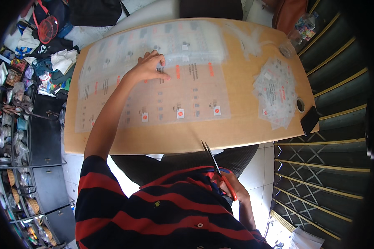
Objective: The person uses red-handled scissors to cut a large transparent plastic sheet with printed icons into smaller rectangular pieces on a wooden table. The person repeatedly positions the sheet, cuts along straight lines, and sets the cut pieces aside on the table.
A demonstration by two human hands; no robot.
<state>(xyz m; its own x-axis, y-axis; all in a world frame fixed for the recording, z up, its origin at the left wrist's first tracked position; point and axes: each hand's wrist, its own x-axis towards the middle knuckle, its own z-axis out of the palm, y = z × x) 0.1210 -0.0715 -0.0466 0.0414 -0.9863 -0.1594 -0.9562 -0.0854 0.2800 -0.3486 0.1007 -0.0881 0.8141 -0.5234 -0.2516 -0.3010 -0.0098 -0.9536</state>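
Note:
My left hand [149, 67] is over the middle of a wide translucent printed plastic sheet [170, 93], its thumb and fingers bent and apart. Just beyond it lies a whiter, layered band of the same plastic [112, 52], along the far side of the table. Whether the fingertips touch the plastic I cannot tell. Close to my body, below the table's near edge, my right hand [230, 186] is closed around red-handled scissors [212, 157]. Their blades point up and forward, toward the table edge.
The brown table [245, 128] carries a loose pile of cut plastic pieces [276, 93] at right. Near them are a roll of tape [300, 105], a dark phone [309, 120] and a clear bottle [301, 31]. Plastic scraps [249, 39] lie far right. Crowded shelves [18, 145] stand left; a folding metal gate [320, 166] stands right.

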